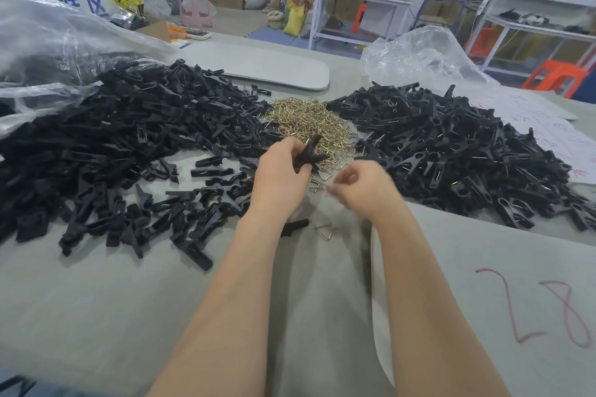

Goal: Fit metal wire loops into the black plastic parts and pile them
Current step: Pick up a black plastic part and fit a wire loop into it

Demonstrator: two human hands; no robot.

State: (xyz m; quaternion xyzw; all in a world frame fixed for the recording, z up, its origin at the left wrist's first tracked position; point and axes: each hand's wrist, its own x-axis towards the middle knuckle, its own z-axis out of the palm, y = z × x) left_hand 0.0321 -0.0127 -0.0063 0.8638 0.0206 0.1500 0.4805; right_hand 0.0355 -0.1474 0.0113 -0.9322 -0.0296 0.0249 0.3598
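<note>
Right hand [358, 190] fingers pinched, contents unclear, left hand [280, 171] fingers gripping crossed black plastic parts [311, 151], pointing away.

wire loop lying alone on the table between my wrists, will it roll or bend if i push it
The wire loop is triangular and lies flat on the table, so it would probably slide, not roll. Being thin wire, it is likely very light. Like those in the heap, it holds its shape, so it is probably stiff.
</note>
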